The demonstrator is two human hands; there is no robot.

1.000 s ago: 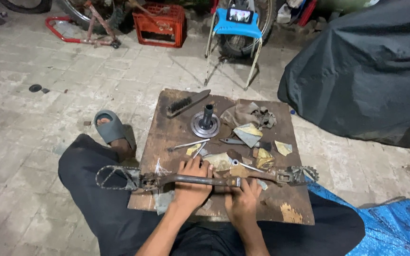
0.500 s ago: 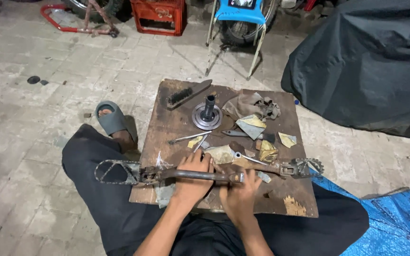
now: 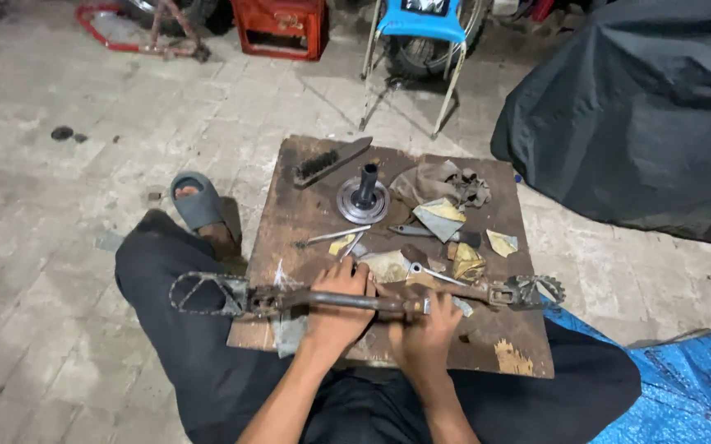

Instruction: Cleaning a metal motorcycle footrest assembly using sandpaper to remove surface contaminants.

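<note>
Here we see the left hand (image 3: 337, 306) closed over a long rusty metal bar (image 3: 347, 299) that lies across the near edge of a wooden board (image 3: 290, 205), while the right hand (image 3: 427, 329) grips the same bar just beside it, at three o'clock from the left. Toothed footpegs sit at both ends: one (image 3: 201, 293) at nine o'clock, the other (image 3: 530, 291) at three. At twelve o'clock from the hands stand a round flanged part (image 3: 363, 197), a wire brush (image 3: 327, 163), and scraps of sandpaper (image 3: 441, 215).
</note>
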